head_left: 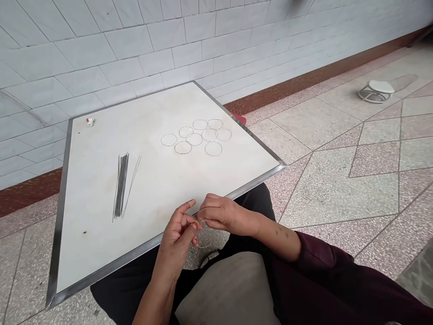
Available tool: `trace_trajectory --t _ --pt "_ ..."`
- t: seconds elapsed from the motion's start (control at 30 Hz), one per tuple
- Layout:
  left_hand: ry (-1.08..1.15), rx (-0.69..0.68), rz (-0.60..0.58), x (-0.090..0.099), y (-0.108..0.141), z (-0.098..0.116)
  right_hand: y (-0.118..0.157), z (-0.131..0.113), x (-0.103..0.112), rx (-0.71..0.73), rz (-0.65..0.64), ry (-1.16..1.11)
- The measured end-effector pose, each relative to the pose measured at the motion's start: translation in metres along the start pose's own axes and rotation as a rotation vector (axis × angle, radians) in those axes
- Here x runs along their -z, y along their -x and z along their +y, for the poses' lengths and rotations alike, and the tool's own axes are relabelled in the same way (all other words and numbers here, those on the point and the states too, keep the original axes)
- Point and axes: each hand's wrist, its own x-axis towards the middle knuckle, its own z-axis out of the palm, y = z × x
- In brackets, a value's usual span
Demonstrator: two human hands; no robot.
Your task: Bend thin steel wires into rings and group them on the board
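The left hand [182,225] and right hand [219,213] met just beyond the table's [101,266] near edge, fingertips of each pinched together on a thin wire [204,247], its curve hanging below them. Wire rings [202,135] lay toward the right edge, some overlapping; a bundle of straight wires [121,187] lay nearer the left edge.

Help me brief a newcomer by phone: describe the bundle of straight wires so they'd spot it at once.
Find the metal-edged white table. On its left half lies the dark bundle, running toward the tiled wall. Its wires are straight and packed together, unlike the rings to the right and the two loose wires beside it.
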Motion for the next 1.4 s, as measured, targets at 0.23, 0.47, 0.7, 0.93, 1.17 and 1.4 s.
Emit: trace_trajectory --t 0.23,0.47,0.7,0.93,1.17,1.4 --pt "-0.058 0.003 -0.013 -0.001 -0.001 0.000 -0.002 0.004 0.005 0.049 -0.054 -0.033" --pt "-0.013 -0.005 -0.037 0.001 0.002 -0.002 -0.001 0.004 0.005 0.033 -0.016 -0.074" --pt "0.542 0.137 -0.027 -0.003 -0.004 -0.007 -0.001 -0.001 -0.002 -0.087 0.114 -0.130" --pt "0.808 0.244 -0.201 -0.022 -0.002 -0.015 -0.002 -0.007 -0.013 -0.195 0.160 -0.012" --pt "0.835 0.199 -0.205 -0.021 0.000 -0.021 0.000 -0.006 -0.014 -0.234 0.170 0.002" --pt "0.749 0.221 -0.170 -0.019 -0.002 -0.022 0.000 -0.005 -0.011 -0.224 0.125 -0.008"
